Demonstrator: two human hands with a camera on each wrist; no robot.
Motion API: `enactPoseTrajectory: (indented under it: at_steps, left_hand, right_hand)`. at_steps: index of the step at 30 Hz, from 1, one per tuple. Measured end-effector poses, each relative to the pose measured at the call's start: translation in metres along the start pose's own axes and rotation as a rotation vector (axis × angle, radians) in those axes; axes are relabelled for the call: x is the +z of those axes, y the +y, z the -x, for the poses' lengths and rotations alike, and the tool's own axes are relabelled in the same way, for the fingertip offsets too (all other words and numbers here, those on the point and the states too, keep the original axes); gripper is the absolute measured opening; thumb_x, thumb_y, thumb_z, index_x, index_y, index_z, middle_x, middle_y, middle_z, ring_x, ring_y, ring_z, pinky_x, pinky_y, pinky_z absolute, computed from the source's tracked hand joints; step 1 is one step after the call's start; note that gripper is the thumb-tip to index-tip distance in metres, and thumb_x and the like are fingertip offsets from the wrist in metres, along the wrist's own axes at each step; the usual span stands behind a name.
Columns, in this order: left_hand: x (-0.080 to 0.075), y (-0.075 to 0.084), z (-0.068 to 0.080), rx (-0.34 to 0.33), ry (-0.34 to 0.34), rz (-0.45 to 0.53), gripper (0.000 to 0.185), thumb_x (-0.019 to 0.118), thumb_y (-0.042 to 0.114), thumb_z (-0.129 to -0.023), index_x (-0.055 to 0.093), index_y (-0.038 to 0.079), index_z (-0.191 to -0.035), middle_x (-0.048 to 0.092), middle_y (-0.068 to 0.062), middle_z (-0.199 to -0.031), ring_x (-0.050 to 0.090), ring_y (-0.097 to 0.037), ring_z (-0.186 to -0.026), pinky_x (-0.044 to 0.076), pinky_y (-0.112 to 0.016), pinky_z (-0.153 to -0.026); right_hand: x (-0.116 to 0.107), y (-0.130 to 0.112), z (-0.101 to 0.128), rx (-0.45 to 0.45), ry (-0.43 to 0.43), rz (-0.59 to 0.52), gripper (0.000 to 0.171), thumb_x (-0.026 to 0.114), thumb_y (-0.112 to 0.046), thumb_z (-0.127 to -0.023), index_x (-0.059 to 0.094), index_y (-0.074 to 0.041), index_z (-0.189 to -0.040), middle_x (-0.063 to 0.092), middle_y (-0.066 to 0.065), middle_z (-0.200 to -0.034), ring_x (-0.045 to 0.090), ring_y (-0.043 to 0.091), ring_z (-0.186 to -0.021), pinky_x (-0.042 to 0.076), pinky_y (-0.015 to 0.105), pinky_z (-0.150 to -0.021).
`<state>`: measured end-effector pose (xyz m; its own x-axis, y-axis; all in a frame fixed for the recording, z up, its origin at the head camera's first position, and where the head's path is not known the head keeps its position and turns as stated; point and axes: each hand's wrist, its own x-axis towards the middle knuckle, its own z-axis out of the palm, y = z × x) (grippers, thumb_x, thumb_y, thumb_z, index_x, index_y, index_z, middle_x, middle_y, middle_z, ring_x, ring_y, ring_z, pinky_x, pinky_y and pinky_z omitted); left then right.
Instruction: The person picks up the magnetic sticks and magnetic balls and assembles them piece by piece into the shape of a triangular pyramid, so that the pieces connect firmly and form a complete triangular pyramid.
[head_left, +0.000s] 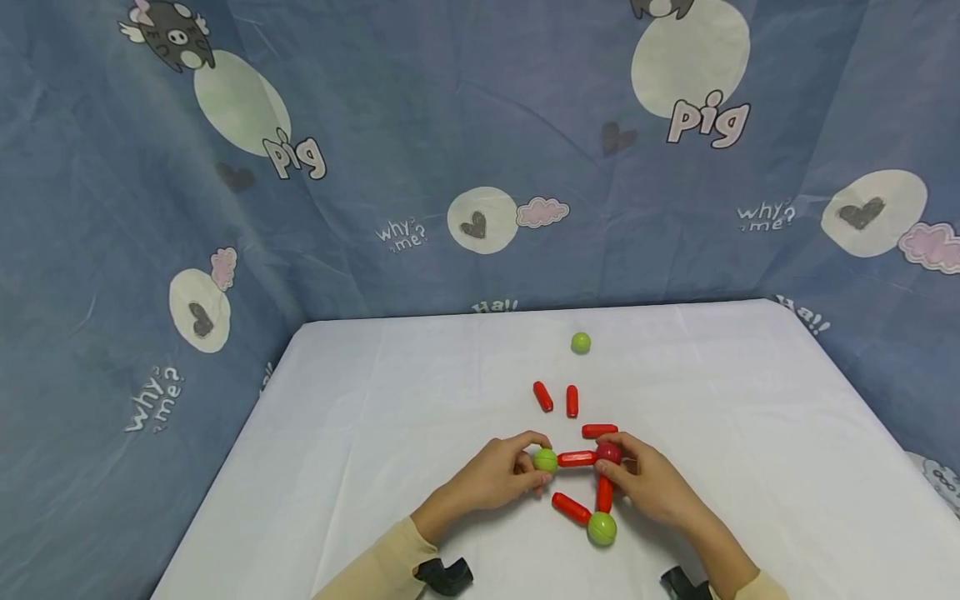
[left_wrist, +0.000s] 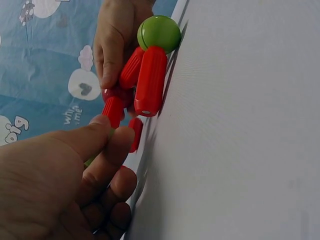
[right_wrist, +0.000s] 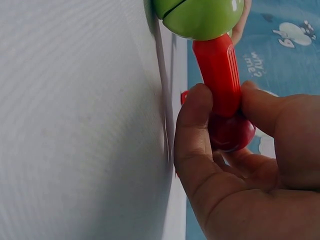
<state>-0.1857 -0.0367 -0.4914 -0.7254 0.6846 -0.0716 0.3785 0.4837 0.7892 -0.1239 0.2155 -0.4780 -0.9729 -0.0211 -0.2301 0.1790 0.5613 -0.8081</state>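
The left hand (head_left: pixel 491 477) has its fingers curled in close, thumb and forefinger pinching a green ball (head_left: pixel 545 460) near the middle of the white table (head_left: pixel 360 433). The right hand (head_left: pixel 652 483) is closed just as tightly, thumb and fingertips clamped around a dark red ball (head_left: pixel 608 452). A red stick (head_left: pixel 576 458) runs level between the two balls, touching both. From the dark red ball a second red stick (head_left: pixel 604 493) comes toward the near edge and meets a second green ball (head_left: pixel 602 528); a third stick (head_left: pixel 571 507) slants up and left from that same ball, its far end free.

Further back lie three loose red sticks: one (head_left: pixel 599 431) just beyond the right hand's fingers, and two (head_left: pixel 542 396) (head_left: pixel 572 401) side by side, slightly apart. A third green ball (head_left: pixel 581 342) sits alone, well beyond them.

That makes six red sticks, three green balls and one dark red ball.
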Motion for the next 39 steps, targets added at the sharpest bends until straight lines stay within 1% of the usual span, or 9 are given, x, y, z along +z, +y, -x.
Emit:
enactPoseTrajectory:
  at_steps: [2, 5, 10, 18, 22, 26, 30, 35, 39]
  left_hand:
    - [-0.0003, 0.0001, 0.0004, 0.000, -0.014, -0.014, 0.031, 0.074, 0.025, -0.095, 0.060, 0.021, -0.124, 0.070, 0.013, -0.068, 0.052, 0.004, -0.059, 0.041, -0.015, -0.062]
    - [-0.0006, 0.0006, 0.0011, -0.005, -0.036, -0.032, 0.032, 0.074, 0.026, -0.095, 0.061, 0.020, -0.123, 0.068, 0.015, -0.068, 0.052, 0.004, -0.060, 0.042, -0.015, -0.063]
    - [-0.0011, 0.0016, 0.0022, -0.010, -0.055, -0.043, 0.033, 0.074, 0.026, -0.095, 0.061, 0.018, -0.124, 0.067, 0.016, -0.067, 0.052, 0.005, -0.060, 0.043, -0.014, -0.063]
    - [-0.0007, 0.0016, 0.0025, -0.011, -0.069, -0.075, 0.035, 0.075, 0.029, -0.094, 0.060, 0.018, -0.124, 0.065, 0.017, -0.067, 0.052, 0.005, -0.061, 0.043, -0.015, -0.064]
    - [0.0002, 0.0017, 0.0031, -0.017, -0.077, -0.081, 0.035, 0.076, 0.030, -0.094, 0.060, 0.018, -0.122, 0.065, 0.017, -0.066, 0.053, 0.005, -0.061, 0.044, -0.015, -0.065]
    - [0.0002, 0.0031, 0.0039, -0.017, -0.088, -0.081, 0.033, 0.076, 0.030, -0.093, 0.061, 0.017, -0.119, 0.066, 0.017, -0.067, 0.055, 0.006, -0.062, 0.046, -0.015, -0.066]
    - [-0.0011, 0.0059, 0.0046, -0.010, -0.097, -0.106, 0.033, 0.077, 0.030, -0.092, 0.061, 0.017, -0.117, 0.065, 0.018, -0.067, 0.055, 0.007, -0.062, 0.046, -0.014, -0.066]
    - [-0.0022, 0.0076, 0.0051, -0.006, -0.103, -0.131, 0.032, 0.078, 0.030, -0.092, 0.062, 0.017, -0.116, 0.065, 0.019, -0.068, 0.055, 0.007, -0.062, 0.046, -0.014, -0.064]
    - [-0.0019, 0.0069, 0.0054, 0.002, -0.099, -0.142, 0.031, 0.079, 0.031, -0.091, 0.062, 0.017, -0.114, 0.065, 0.019, -0.068, 0.056, 0.008, -0.062, 0.046, -0.013, -0.063]
  right_hand:
    - [-0.0001, 0.0000, 0.0005, 0.009, -0.001, -0.003, 0.049, 0.074, -0.030, -0.094, 0.059, -0.010, -0.137, 0.066, 0.012, -0.128, 0.067, 0.030, -0.109, 0.061, 0.035, -0.075]
    - [-0.0002, -0.0003, 0.0012, 0.018, 0.001, -0.006, 0.049, 0.074, -0.030, -0.095, 0.059, -0.011, -0.137, 0.065, 0.013, -0.128, 0.066, 0.029, -0.106, 0.058, 0.031, -0.068]
    - [-0.0001, -0.0006, 0.0011, 0.012, 0.010, 0.010, 0.048, 0.074, -0.029, -0.095, 0.059, -0.011, -0.137, 0.065, 0.013, -0.126, 0.064, 0.023, -0.100, 0.057, 0.030, -0.069]
    - [0.0006, 0.0005, -0.0004, 0.006, 0.022, 0.037, 0.048, 0.074, -0.029, -0.094, 0.060, -0.011, -0.136, 0.066, 0.013, -0.125, 0.064, 0.021, -0.099, 0.058, 0.031, -0.072]
    - [0.0012, 0.0006, 0.0000, 0.010, 0.023, 0.036, 0.048, 0.074, -0.027, -0.094, 0.059, -0.010, -0.137, 0.066, 0.013, -0.123, 0.063, 0.019, -0.095, 0.059, 0.031, -0.073]
    - [0.0019, 0.0004, 0.0008, 0.019, 0.030, 0.041, 0.049, 0.075, -0.026, -0.093, 0.059, -0.008, -0.136, 0.067, 0.012, -0.119, 0.061, 0.017, -0.089, 0.057, 0.028, -0.069]
    - [0.0028, 0.0000, 0.0008, 0.013, 0.040, 0.059, 0.049, 0.075, -0.025, -0.093, 0.060, -0.007, -0.135, 0.068, 0.010, -0.114, 0.060, 0.015, -0.086, 0.054, 0.026, -0.067]
    - [0.0041, -0.0002, -0.0002, -0.001, 0.059, 0.098, 0.046, 0.076, -0.023, -0.092, 0.061, -0.006, -0.132, 0.069, 0.009, -0.113, 0.061, 0.014, -0.085, 0.055, 0.025, -0.068]
    - [0.0050, 0.0003, -0.0008, -0.007, 0.075, 0.129, 0.045, 0.077, -0.023, -0.092, 0.063, -0.005, -0.130, 0.069, 0.008, -0.113, 0.060, 0.013, -0.083, 0.054, 0.024, -0.067]
